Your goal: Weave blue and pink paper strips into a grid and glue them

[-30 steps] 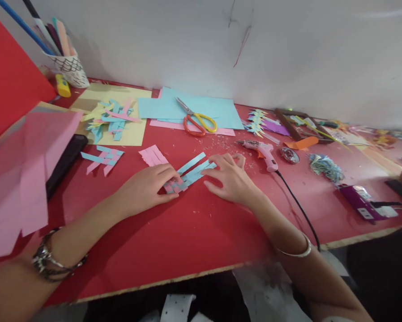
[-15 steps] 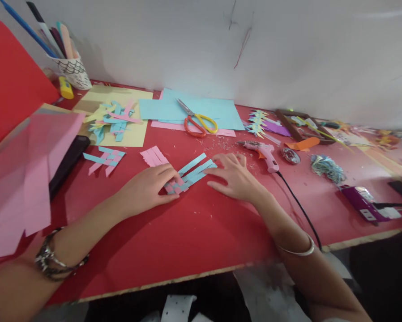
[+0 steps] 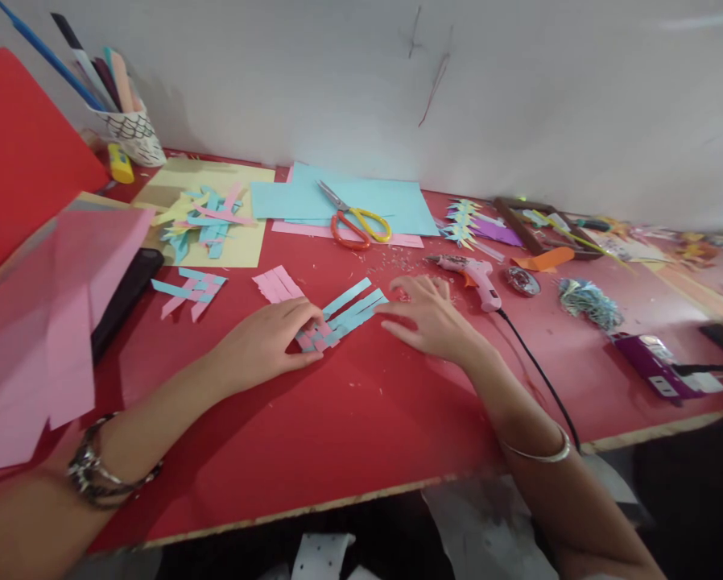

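Note:
On the red table lie pink and blue paper strips (image 3: pixel 350 316), woven together at their left end, with loose blue ends fanning up to the right. My left hand (image 3: pixel 277 334) grips the woven end, thumb at the near edge and fingers curled over the top, hiding part of the weave. Just right of the blue ends, my right hand (image 3: pixel 431 318) hovers with fingers apart and nothing in them. Behind my left fingers sits a separate set of pink strips (image 3: pixel 277 283). Further left lies a smaller woven pink and blue piece (image 3: pixel 192 290).
Scissors (image 3: pixel 358 224) lie on blue paper sheets (image 3: pixel 398 201) at the back. A pink glue gun (image 3: pixel 473 276) with a black cord is beyond my right hand. Cut paper pieces (image 3: pixel 213 217) sit on yellow paper. A purple power strip (image 3: pixel 657 366) stands at right.
My right hand has drawn slightly right, away from the blue strip ends. My left hand stays on the woven strips. The view has shifted a little.

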Tool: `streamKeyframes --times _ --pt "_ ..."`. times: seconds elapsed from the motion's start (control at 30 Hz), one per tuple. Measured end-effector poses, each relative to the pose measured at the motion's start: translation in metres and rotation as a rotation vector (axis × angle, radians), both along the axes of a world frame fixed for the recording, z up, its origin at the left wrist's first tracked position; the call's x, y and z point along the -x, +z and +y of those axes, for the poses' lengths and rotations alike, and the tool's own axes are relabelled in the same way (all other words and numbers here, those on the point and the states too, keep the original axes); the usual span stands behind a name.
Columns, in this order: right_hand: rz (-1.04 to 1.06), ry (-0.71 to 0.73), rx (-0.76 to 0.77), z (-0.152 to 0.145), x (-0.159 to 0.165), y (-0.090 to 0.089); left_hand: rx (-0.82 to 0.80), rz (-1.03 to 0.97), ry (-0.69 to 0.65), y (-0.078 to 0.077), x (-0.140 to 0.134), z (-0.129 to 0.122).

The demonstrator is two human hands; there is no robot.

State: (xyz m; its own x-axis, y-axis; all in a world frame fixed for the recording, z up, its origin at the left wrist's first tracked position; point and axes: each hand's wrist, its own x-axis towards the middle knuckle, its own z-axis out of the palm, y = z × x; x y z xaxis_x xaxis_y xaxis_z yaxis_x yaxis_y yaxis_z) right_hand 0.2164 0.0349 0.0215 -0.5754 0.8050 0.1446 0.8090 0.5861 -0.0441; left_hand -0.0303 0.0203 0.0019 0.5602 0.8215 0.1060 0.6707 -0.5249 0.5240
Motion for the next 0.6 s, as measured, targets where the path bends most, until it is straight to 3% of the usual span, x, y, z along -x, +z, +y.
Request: streamKeyframes --times 0.1,0.2,0.27,0.47,0.6 --pt "-0.014 -0.172 -0.067 0.007 -0.011 0.000 -0.027 0.018 0.031 0.000 0.000 0.000" --pt "0.036 -0.200 -0.098 0.009 -0.012 0.000 -0.068 0.071 0.113 0.000 0.003 0.001" --pt "0.091 -0.155 -0.110 0.005 -0.007 0.000 -0.089 0.118 0.200 -0.001 0.006 0.002" --pt "0.055 0.221 -0.020 -0.007 0.012 -0.003 -0.031 0.140 0.377 -0.007 0.009 0.004" --pt "0.023 0.138 -0.049 -0.002 0.007 -0.005 0.036 0.069 0.355 -0.005 0.006 0.004"
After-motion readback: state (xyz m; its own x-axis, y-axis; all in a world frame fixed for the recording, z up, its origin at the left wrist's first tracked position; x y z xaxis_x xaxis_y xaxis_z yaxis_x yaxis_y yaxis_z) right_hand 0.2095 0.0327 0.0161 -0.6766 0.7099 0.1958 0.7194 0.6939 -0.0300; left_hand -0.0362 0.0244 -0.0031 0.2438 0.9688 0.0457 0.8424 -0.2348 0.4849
